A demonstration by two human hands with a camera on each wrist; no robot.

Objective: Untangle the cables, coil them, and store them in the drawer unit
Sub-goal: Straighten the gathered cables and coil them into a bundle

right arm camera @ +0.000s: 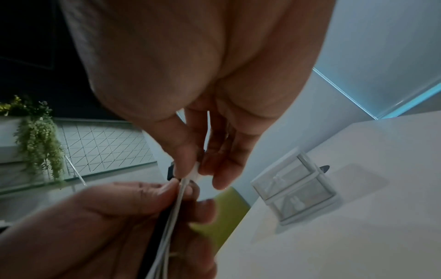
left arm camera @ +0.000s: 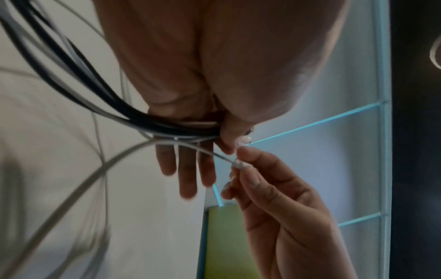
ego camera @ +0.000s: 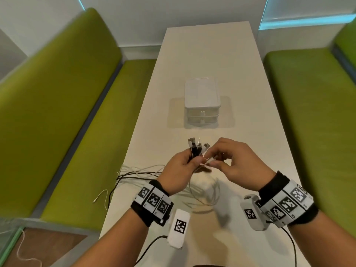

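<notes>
My left hand [ego camera: 187,160] grips a bundle of black and white cables [ego camera: 195,148] just below their plugs, which stick up out of the fist. In the left wrist view the bundle [left arm camera: 100,90] runs across my palm. My right hand [ego camera: 215,157] pinches the plug end of one white cable [left arm camera: 238,165] between thumb and forefinger, right beside the left hand. The same plug [right arm camera: 194,172] shows in the right wrist view. Loose cable loops [ego camera: 204,191] hang below my hands onto the table. The white drawer unit [ego camera: 201,105] stands shut farther up the table.
The cables trail left over the edge of the long white table [ego camera: 240,132]. One white cable [ego camera: 101,197] lies on the green bench seat [ego camera: 81,151] at left. Another green bench [ego camera: 312,112] is at right. A thin cord [ego camera: 21,247] lies on the floor.
</notes>
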